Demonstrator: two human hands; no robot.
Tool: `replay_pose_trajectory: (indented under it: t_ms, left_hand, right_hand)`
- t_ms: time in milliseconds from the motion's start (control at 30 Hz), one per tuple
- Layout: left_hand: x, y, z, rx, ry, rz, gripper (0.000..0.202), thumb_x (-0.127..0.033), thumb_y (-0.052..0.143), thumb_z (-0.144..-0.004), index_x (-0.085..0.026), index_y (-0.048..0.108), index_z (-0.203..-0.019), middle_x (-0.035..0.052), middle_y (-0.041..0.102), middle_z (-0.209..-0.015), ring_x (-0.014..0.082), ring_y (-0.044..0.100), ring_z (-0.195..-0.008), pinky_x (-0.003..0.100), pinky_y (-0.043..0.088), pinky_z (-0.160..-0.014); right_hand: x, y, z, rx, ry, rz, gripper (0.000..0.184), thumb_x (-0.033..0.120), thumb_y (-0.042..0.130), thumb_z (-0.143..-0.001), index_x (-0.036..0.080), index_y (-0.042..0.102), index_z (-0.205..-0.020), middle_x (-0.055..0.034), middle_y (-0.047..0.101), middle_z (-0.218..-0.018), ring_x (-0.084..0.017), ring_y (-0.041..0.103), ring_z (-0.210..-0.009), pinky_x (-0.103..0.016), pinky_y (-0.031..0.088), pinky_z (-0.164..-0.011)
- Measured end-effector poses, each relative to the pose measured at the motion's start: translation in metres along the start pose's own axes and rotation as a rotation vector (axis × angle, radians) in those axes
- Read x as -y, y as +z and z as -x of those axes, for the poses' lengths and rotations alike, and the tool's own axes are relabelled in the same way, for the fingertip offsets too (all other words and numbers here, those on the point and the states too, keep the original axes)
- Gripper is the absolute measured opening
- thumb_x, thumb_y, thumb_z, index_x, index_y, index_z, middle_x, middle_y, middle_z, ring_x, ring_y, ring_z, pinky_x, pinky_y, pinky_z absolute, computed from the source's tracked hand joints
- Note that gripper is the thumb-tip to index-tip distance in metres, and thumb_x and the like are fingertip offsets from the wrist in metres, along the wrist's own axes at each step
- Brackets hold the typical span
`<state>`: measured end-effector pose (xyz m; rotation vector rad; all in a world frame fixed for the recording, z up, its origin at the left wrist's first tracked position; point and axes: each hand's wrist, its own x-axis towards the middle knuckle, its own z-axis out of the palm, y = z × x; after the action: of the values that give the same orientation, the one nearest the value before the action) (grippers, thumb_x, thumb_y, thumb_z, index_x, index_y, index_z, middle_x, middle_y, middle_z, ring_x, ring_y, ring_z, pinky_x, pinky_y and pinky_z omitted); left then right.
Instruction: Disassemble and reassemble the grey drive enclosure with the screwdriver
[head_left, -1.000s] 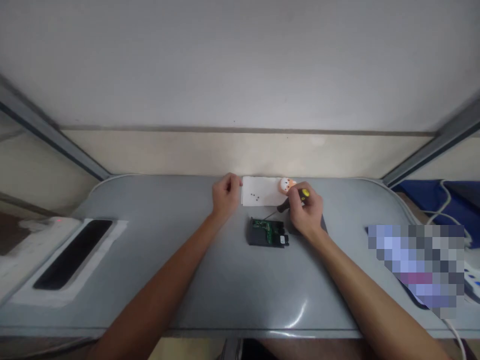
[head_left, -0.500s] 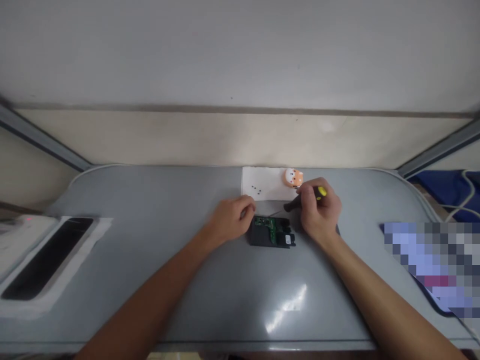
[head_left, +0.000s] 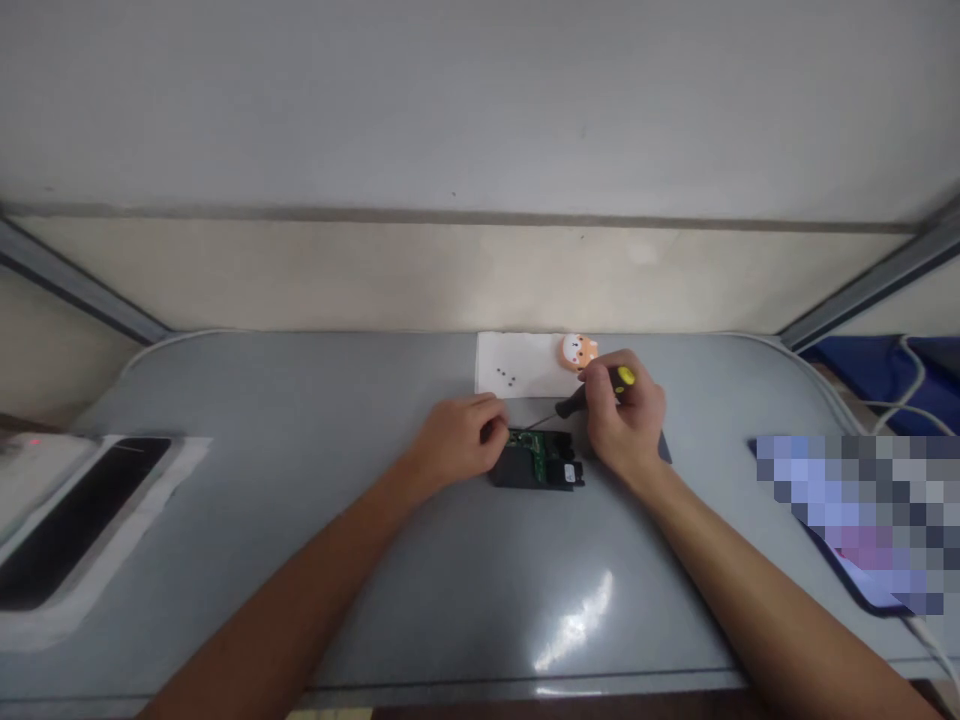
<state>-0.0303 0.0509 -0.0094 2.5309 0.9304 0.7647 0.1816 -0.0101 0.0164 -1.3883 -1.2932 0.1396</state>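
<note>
Right hand (head_left: 626, 420) pinches screwdriver (head_left: 592, 393); long axis diagonal, tip pointing down-left at black module (head_left: 536, 465). Left hand (head_left: 461, 440) curled, fingers against module's left edge.

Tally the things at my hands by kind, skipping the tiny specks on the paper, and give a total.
Screwdriver: 1
Open black device: 1
White paper sheet: 1
Orange figure: 1
Dark flat piece: 1
Total: 5
</note>
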Motion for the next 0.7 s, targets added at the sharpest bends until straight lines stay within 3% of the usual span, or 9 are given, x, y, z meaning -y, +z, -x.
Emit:
replay_pose_trajectory:
  t_ms: [500, 700]
  left_hand:
    - [-0.002, -0.003, -0.001, 0.038, 0.027, 0.019, 0.021, -0.011, 0.051, -0.086, -0.023, 0.068, -0.083, 0.0001, 0.076, -0.083, 0.0171, 0.068, -0.072, 0.029, 0.047, -0.069]
    - [-0.003, -0.004, -0.001, 0.061, 0.040, 0.013, 0.023, -0.012, 0.050, -0.086, -0.023, 0.069, -0.085, 0.0009, 0.077, -0.086, 0.0167, 0.068, -0.072, 0.029, 0.048, -0.069]
  right_hand:
    - [0.012, 0.000, 0.000, 0.064, -0.045, -0.040, 0.021, 0.041, 0.060, -0.096, 0.025, 0.060, -0.083, 0.0021, 0.064, -0.065, -0.013, 0.053, -0.053, -0.027, 0.042, -0.054]
    - [0.007, 0.003, 0.001, 0.110, 0.057, -0.084, 0.023, 0.045, 0.059, -0.097, 0.026, 0.058, -0.086, 0.0031, 0.064, -0.061, -0.014, 0.053, -0.049, -0.029, 0.041, -0.052]
